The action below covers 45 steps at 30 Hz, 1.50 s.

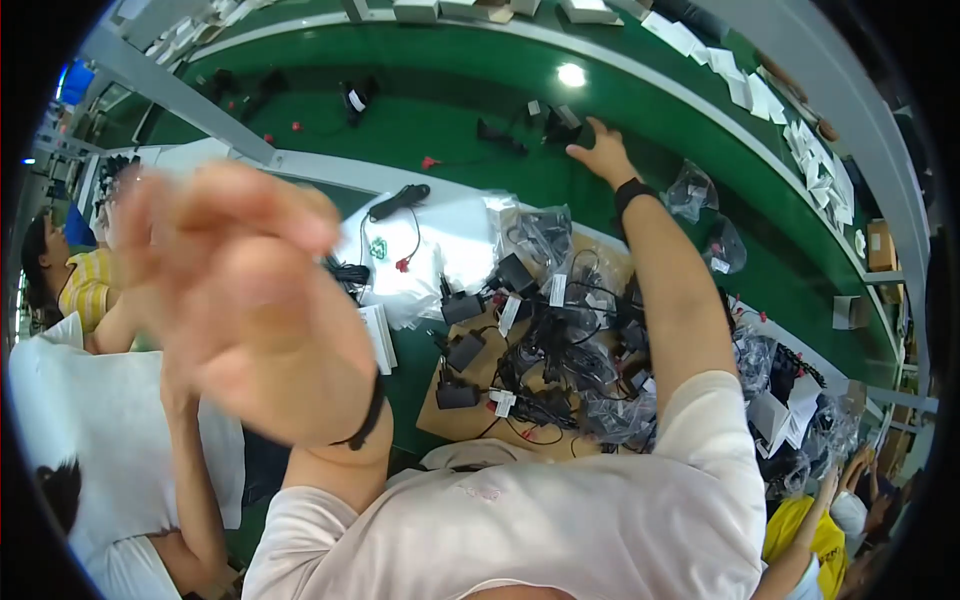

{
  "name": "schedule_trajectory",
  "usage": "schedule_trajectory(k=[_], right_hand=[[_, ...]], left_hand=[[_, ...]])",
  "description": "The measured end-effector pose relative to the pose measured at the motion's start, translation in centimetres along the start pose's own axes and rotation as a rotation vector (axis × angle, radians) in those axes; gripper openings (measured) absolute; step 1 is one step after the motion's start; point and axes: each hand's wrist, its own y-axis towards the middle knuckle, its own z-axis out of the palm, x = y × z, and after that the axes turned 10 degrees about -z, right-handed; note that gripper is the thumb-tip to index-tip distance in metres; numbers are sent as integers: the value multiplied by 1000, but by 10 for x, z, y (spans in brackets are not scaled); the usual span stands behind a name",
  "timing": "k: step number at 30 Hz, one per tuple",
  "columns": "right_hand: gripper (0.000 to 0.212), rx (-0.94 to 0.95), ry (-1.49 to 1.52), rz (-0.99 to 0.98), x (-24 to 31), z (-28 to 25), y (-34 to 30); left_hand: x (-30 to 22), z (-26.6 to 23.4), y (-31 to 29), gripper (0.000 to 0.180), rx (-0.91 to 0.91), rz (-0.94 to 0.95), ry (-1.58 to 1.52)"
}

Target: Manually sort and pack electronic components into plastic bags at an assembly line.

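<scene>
My right hand (606, 156) reaches over the green conveyor belt (440, 80), fingers spread and nothing in them. Just left of its fingertips lies a black power adapter (562, 126), with another dark piece (502, 137) beyond it. Large and blurred, my left hand (262, 300) is raised close to the camera; its fingers look bent, but whether they hold anything cannot be made out. Below, several black adapters with cables (463, 350) lie heaped on a brown cardboard sheet (445, 420). A black cable with a red tip (412, 225) rests on white plastic bags (400, 270).
Clear bags with dark parts (692, 192) lie on the belt at right. White papers (740, 80) line the far shelf. A grey metal post (180, 90) slants across the upper left. Co-workers sit at left, one in yellow stripes (88, 280); another wears yellow (808, 545) at lower right.
</scene>
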Motion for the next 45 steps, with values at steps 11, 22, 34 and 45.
schedule_trajectory(k=[11,22,34,45], right_hand=[[71,-242,221,368,42,22,3],[45,-403,415,-749,246,-264,-182],[105,366,1622,-457,232,-165,-356],[31,-301,1617,435,248,-168,-403]], left_hand=[[-30,-30,-155,25,-186,-783,562],[-2,52,-46,76,359,-132,791],[-115,100,-85,26,305,-717,-400],[-70,11,-121,49,199,-812,-520]])
